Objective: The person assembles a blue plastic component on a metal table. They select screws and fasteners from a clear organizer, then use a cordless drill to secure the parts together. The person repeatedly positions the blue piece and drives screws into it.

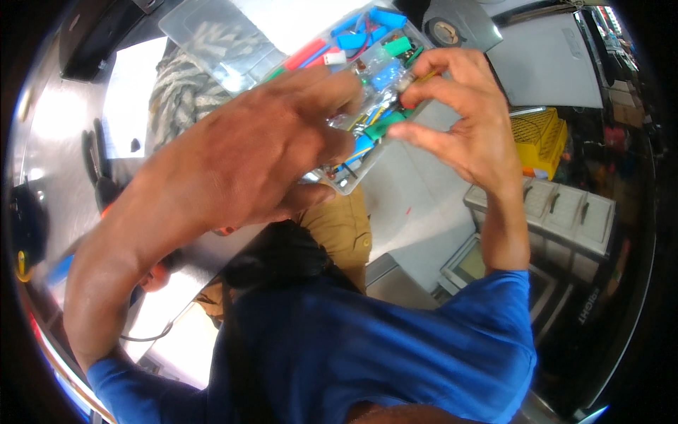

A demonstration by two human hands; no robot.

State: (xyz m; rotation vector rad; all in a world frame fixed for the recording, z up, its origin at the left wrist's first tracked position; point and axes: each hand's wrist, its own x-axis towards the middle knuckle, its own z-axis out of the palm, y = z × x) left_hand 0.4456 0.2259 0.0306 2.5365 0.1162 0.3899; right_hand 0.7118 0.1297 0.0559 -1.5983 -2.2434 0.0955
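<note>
A clear plastic parts box [346, 188] full of small components is tilted above my lap, between my two hands. Blue connector-like pieces [351, 41], red tubing [305, 53] and a green piece [383, 126] show inside it. My left hand [261, 148] reaches across the box's near left side with curled fingers; motion blur and the hand's back hide what its fingertips touch. At the box's right side, my right hand [459, 106] has its thumb apart from its bent fingers. Its thumb tip is beside the green piece, and a thin yellowish strip [429, 75] shows near the fingers.
An open clear lid [212, 35] and a grey-white bundled cloth or rope [180, 88] lie on the metal worktop at left, near white paper [131, 92] and dark-handled pliers [99, 162]. At right are a yellow crate [540, 138] and a pale drawer unit [565, 212].
</note>
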